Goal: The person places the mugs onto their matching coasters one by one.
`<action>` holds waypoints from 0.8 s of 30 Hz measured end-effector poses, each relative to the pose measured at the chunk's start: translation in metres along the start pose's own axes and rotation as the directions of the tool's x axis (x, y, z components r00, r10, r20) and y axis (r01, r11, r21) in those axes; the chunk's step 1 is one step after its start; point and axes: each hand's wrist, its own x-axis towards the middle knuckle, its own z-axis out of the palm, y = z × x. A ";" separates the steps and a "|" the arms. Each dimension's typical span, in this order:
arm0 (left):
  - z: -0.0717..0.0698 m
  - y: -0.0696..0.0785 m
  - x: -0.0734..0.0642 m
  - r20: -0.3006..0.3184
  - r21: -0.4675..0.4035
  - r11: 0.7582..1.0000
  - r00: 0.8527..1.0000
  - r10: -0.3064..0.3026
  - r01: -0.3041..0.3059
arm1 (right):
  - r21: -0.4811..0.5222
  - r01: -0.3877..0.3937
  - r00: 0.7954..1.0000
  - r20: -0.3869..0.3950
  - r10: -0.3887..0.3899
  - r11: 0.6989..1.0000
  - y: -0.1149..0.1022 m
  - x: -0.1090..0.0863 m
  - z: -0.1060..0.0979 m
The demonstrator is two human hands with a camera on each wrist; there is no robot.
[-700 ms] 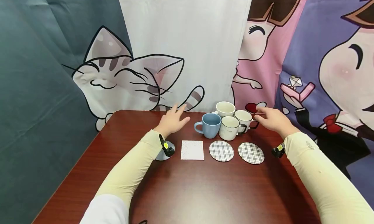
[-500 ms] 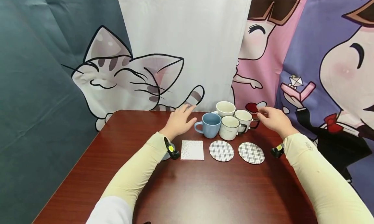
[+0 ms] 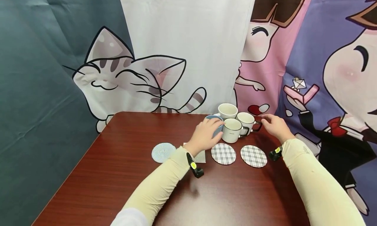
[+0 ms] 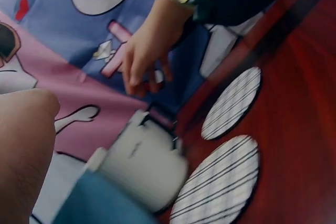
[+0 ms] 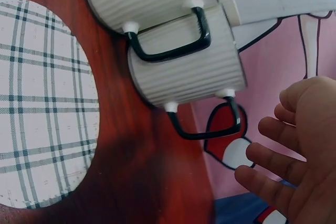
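Observation:
My left hand is in front of the blue mug, its fingers spread over the mug's near side and hiding most of it. Whether it touches the mug is unclear. To the right, my right hand hangs in the air with loosely bent fingers, holding nothing. It is nearest the black handle of the rear ribbed cream mug. Another ribbed cream mug with a black handle stands in front of that one. A plain white mug is at the back of the group.
Coasters lie in a row before the mugs: a round pale-blue one, a square one partly behind the left arm, and two round plaid ones. A printed curtain hangs behind the brown table.
My left hand has moved right, from left of the blue mug to over it, uncovering the round pale-blue coaster. The right hand has shifted only slightly. The mugs stay where they were.

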 end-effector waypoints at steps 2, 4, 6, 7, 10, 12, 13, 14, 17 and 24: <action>0.009 0.009 -0.002 0.022 -0.007 1.000 0.999 0.024 -0.024 | 0.002 -0.001 1.000 -0.003 0.001 1.000 0.003 0.001 0.004; 0.018 0.017 -0.005 0.049 -0.023 0.999 0.998 0.044 -0.043 | 0.002 -0.003 1.000 -0.011 0.003 1.000 0.006 0.002 0.007; 0.026 0.025 -0.008 0.092 -0.049 0.997 0.994 0.060 -0.055 | 0.002 -0.008 1.000 -0.021 0.008 1.000 0.009 0.003 0.011; 0.031 0.028 -0.009 0.111 -0.065 0.996 0.991 0.072 -0.065 | 0.003 -0.014 1.000 -0.026 0.014 1.000 0.011 0.004 0.012; 0.043 0.037 -0.013 0.188 -0.116 0.988 0.975 0.120 -0.099 | 0.022 -0.027 0.999 -0.019 0.027 0.999 0.016 0.007 0.017; 0.051 0.043 -0.015 0.243 -0.134 0.984 0.958 0.149 -0.119 | 0.051 -0.034 0.999 0.007 0.034 0.998 0.018 0.008 0.020; 0.054 0.046 -0.016 0.269 -0.131 0.983 0.949 0.162 -0.130 | 0.072 -0.039 0.999 0.026 0.037 0.997 0.019 0.008 0.022; 0.058 0.049 -0.016 0.294 -0.121 0.983 0.941 0.170 -0.140 | 0.096 -0.042 0.998 0.044 0.038 0.995 0.019 0.009 0.024; 0.069 0.057 -0.015 0.346 -0.073 0.984 0.922 0.175 -0.160 | 0.157 -0.056 0.995 0.089 0.042 0.986 0.019 0.010 0.029; 0.090 0.068 -0.013 0.417 0.035 0.988 0.901 0.124 -0.152 | 0.195 -0.117 0.988 0.122 0.095 0.974 0.024 0.015 0.034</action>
